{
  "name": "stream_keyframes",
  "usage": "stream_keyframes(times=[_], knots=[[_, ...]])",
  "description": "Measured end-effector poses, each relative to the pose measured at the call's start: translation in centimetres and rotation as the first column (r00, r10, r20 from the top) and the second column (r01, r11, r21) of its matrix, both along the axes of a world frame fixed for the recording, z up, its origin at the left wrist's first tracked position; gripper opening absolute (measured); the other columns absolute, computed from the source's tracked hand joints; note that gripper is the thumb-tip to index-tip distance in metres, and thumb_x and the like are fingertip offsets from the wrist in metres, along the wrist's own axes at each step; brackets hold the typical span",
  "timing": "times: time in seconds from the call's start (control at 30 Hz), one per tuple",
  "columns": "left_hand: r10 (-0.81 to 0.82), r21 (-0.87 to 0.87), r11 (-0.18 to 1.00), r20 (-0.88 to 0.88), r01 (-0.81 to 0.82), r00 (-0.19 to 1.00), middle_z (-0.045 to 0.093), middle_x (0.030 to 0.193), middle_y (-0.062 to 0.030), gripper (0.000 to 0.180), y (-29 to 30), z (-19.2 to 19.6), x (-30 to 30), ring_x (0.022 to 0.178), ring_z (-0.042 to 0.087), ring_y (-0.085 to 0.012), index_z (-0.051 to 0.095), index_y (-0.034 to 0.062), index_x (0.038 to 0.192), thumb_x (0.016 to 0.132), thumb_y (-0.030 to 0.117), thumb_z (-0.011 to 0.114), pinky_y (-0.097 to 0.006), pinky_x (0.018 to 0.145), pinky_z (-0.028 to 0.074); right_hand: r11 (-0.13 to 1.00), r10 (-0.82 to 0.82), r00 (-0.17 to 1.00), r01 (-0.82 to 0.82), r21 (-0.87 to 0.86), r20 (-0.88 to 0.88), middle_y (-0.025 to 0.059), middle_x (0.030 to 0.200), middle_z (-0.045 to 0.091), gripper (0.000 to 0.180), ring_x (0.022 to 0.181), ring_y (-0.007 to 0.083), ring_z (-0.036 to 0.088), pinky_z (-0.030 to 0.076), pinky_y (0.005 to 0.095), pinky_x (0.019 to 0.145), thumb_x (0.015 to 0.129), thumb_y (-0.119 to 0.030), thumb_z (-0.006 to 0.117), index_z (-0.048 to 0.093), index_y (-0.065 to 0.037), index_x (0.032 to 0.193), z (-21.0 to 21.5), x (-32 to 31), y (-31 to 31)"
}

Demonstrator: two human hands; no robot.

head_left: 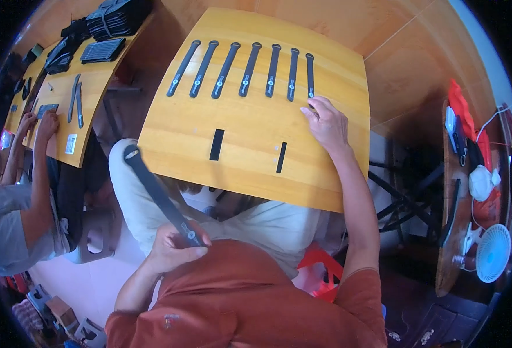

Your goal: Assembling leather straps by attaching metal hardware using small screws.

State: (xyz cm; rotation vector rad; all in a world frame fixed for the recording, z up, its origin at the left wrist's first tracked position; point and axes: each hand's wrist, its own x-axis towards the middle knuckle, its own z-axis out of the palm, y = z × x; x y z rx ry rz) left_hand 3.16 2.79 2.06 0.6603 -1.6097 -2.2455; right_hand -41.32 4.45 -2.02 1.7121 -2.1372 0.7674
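My left hand (177, 248), low in front of my torso, is closed on one end of a black strap (162, 200). That strap slants up and away over my lap to a rounded far end with a slot. On the wooden table (180, 133), several similar black straps (248, 69) lie side by side in a row, slotted ends away from me. My right hand (327, 123) is at the near end of the rightmost strap (310, 72), thumb and forefinger closed about its tip. Fingers partly hide that tip.
Two short black strips (216, 145) lie on the table's near half. At left, another person's hands (46, 123) work at a second table (85, 139) holding straps and stacked black pieces (102, 51). At right, a small fan (493, 253) stands by a wooden ledge (449, 255).
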Motion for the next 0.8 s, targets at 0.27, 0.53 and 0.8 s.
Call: stream_keyframes(times=[0.27, 0.53, 0.8], knots=[[0.219, -0.046, 0.976, 0.176, -0.214, 0.96, 0.065, 0.098, -0.0077, 0.039, -0.2, 0.2, -0.8, 0.092, 0.062, -0.0166, 0.061, 0.0032, 0.102, 0.07, 0.002, 0.083, -0.03, 0.08, 0.051, 0.992, -0.044, 0.947, 0.004, 0.126, 0.319, 0.0171, 0.101, 0.069, 0.03, 0.089, 0.0313, 0.068, 0.054, 0.0404, 0.078, 0.089, -0.025, 0.066, 0.064, -0.004, 0.11, 3.9, 8.7, 2.8], [0.202, -0.207, 0.961, 0.066, -0.184, 0.977, 0.061, 0.094, -0.0046, 0.021, -2.4, -1.9, -1.8, 0.086, 0.058, -0.0105, 0.067, 0.0045, 0.092, 0.076, 0.006, 0.081, -0.025, 0.076, 0.047, 0.847, 0.363, 0.575, -0.532, -0.002, 0.733, 0.0186, 0.092, 0.068, 0.018, 0.081, 0.0297, 0.069, 0.054, 0.0346, 0.071, 0.088, -0.009, 0.067, 0.067, 0.003, 0.102, 5.2, 19.1, 5.7], [0.173, -0.152, 0.976, 0.107, -0.156, 0.979, 0.07, 0.091, -0.0044, 0.026, -1.9, -2.1, -0.4, 0.086, 0.067, -0.0106, 0.068, 0.0022, 0.098, 0.076, 0.003, 0.081, -0.024, 0.076, 0.055, 0.755, 0.486, 0.445, -0.647, -0.105, 0.752, 0.0174, 0.081, 0.067, 0.017, 0.07, 0.0305, 0.067, 0.053, 0.0372, 0.06, 0.08, -0.002, 0.072, 0.067, 0.003, 0.096, 3.7, 23.0, 5.8]])
